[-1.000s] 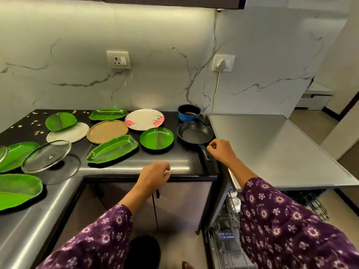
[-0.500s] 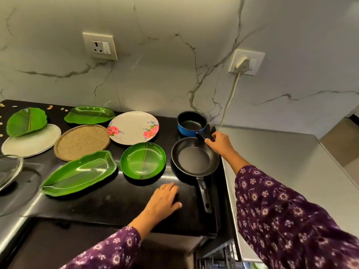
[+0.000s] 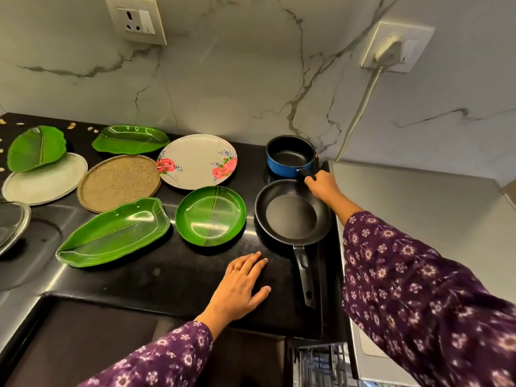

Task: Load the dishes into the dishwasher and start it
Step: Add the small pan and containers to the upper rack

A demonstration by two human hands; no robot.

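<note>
Right hand (image 3: 324,187): my fingers hold the blue pot (image 3: 290,160) by its handle (image 3: 302,172) | left hand (image 3: 243,286): flat on the black counter (image 3: 173,275), fingers straight, holding nothing

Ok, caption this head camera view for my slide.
Right hand grips the handle of the blue saucepan; left hand rests flat on the black counter beside the frying pan.

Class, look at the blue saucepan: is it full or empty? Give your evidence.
Empty: the blue saucepan stands upright and its black inside is bare.
</note>
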